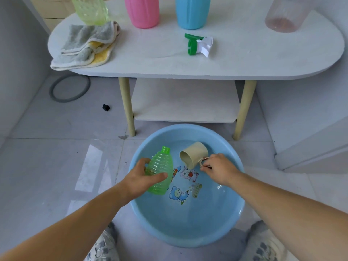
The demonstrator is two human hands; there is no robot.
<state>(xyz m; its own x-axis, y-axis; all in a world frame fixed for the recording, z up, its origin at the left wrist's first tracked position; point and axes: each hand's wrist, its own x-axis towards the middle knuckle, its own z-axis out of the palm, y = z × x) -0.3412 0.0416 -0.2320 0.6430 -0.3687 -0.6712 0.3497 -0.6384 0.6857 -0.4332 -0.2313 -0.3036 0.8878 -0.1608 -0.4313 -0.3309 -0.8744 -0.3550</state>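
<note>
Bottle and cup held over basin.
Green bottle [160, 172] is gripped by left hand [143, 178]; beige cup [194, 155] handle is pinched by right hand [218, 167], above blue basin [188, 236].

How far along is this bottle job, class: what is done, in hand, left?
Done: the green-and-white trigger spray head lies detached on the white oval table. In hand: the left hand grips the ribbed green plastic bottle over the round blue plastic basin; the right hand holds the beige cup by its handle. Left, probably: filling the bottle and refitting the head.
</note>
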